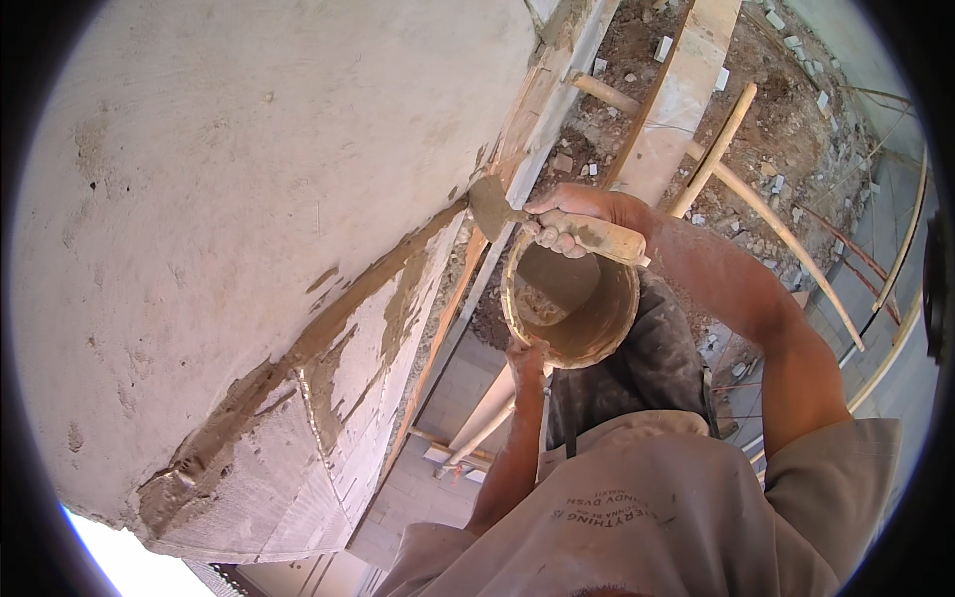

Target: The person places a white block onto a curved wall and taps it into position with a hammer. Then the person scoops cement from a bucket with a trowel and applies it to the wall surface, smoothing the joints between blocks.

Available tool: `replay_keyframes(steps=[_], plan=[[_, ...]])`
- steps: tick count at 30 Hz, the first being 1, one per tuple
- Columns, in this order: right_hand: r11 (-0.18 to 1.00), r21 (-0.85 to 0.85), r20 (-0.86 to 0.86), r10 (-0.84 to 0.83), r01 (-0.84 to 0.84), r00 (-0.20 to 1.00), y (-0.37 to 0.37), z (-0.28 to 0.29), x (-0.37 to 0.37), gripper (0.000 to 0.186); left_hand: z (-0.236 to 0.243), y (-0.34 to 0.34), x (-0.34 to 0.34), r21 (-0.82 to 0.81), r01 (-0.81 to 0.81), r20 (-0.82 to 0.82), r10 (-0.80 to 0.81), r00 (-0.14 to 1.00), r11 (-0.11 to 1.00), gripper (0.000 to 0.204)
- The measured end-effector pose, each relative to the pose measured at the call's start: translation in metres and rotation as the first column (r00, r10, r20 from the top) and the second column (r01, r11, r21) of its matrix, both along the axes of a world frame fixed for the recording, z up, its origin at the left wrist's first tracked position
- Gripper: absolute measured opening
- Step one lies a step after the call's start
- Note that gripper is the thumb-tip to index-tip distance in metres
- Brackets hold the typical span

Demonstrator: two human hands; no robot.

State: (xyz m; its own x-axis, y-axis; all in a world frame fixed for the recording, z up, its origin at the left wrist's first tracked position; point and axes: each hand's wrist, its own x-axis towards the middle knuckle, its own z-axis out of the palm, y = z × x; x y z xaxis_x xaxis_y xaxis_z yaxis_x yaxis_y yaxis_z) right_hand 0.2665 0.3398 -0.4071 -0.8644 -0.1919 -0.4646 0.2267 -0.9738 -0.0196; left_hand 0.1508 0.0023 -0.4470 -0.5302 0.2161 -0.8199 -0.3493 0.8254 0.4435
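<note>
My right hand [569, 221] is closed around the thick wooden handle of a trowel [489, 206]. Its mortar-smeared blade points left and is at or very near the wall seam; I cannot tell whether it touches. Just below the trowel, my left hand [527, 356] grips the rim of a round bucket [631, 320]. Wet grey-brown mortar [559, 284] lies inside it. A rough band of damp mortar [333, 316] runs diagonally along the seam between the large pale plastered surface [269, 149] and the narrower face [343, 423] beside it.
A wide plank [681, 99] and pole scaffolding [786, 234] stand to my right. Rubble and broken brick pieces [617, 119] cover the ground far below. A long wooden board [453, 333] follows the edge of the narrower face. Grey tiled flooring [443, 398] shows beneath.
</note>
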Motion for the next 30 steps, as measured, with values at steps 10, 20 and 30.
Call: replay_keyframes(steps=[10, 20, 30], plan=[[0.973, 0.116, -0.075, 0.207, -0.198, 0.975, 0.024, 0.082, 0.015, 0.028, 0.004, 0.006, 0.013, -0.042, -0.017, -0.086, 0.013, 0.996, 0.999, 0.018], [0.982, -0.184, -0.103, -0.065, 0.045, 0.993, 0.019, 0.157, -0.025, 0.029, 0.019, -0.002, 0.002, 0.004, -0.158, -0.111, 0.157, 0.981, 0.987, 0.027], [0.996, -0.002, -0.047, -0.086, 0.086, 0.995, 0.012, 0.231, -0.008, 0.027, 0.023, 0.006, -0.005, 0.092, -0.049, -0.116, 0.060, 0.991, 0.995, 0.027]])
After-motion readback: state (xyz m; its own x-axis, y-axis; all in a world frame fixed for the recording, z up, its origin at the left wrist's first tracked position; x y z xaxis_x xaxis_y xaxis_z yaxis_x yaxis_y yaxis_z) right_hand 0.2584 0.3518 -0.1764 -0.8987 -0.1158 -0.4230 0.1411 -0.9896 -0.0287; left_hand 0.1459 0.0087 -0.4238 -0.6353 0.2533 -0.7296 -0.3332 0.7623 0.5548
